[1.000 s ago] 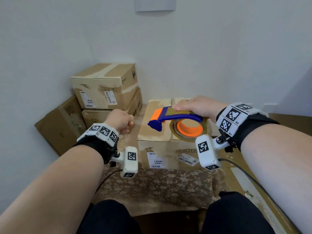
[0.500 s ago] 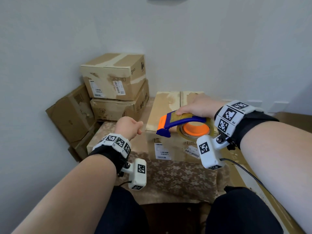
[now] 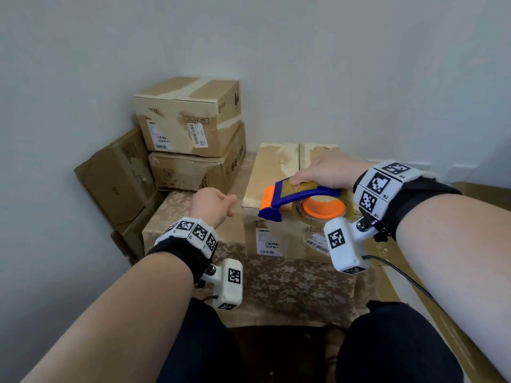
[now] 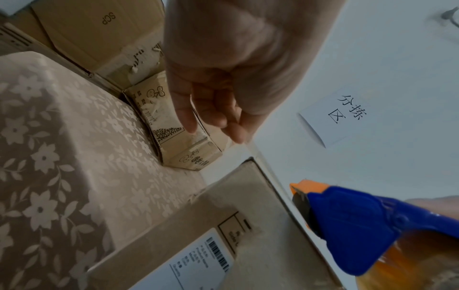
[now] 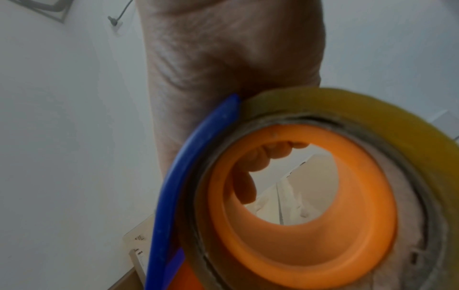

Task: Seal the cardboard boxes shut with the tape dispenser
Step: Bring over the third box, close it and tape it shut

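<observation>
From the head view the right hand covers the top of the blue and orange tape dispenser, so the fingers under it are hidden; the right wrist view looks through the orange core of the tape roll and shows fingertips curled round the far side, so the hand grips the dispenser; that view is blurred at the edges and the dispenser's nose is out of its frame. The dispenser is held over the near edge of the front cardboard box, which stands on a flower-patterned cloth; whether it touches the box I cannot tell. The left hand looks like a fist from above; the left wrist view shows its fingers loosely curled and holding nothing, just beside the box's left side. Only that view shows a paper sign on the wall; only the head view shows the stacked boxes whole, with a leaning carton partly hidden behind them.
</observation>
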A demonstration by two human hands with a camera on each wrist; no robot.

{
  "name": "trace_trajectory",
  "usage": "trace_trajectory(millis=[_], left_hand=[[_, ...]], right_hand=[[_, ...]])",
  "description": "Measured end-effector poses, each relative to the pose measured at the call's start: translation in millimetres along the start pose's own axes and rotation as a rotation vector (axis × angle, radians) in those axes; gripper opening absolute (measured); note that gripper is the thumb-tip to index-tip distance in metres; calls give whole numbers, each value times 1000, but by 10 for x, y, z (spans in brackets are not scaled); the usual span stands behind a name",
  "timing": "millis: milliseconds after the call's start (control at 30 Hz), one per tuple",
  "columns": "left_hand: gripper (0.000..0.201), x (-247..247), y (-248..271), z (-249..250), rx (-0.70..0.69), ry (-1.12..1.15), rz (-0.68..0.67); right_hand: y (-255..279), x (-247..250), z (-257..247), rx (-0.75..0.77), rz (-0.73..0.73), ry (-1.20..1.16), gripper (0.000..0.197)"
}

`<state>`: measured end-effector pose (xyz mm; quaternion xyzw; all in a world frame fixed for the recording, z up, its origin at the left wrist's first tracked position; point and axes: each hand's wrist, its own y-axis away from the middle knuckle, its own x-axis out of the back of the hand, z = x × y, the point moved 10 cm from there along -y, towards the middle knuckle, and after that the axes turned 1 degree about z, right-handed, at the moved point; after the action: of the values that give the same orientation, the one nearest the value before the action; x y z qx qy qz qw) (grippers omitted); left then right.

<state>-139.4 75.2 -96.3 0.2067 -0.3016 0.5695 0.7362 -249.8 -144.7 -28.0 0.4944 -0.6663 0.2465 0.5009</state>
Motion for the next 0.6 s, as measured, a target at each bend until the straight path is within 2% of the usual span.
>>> trace_trajectory(millis=[267,600], left_hand=[[40,-61,3,-74,10,13,-11],[46,-256,47,-180,51,66,-60]], right_hand=[[-28,-29,5,-27,4,74,68],[98,34,-126,-126,8,261,43]])
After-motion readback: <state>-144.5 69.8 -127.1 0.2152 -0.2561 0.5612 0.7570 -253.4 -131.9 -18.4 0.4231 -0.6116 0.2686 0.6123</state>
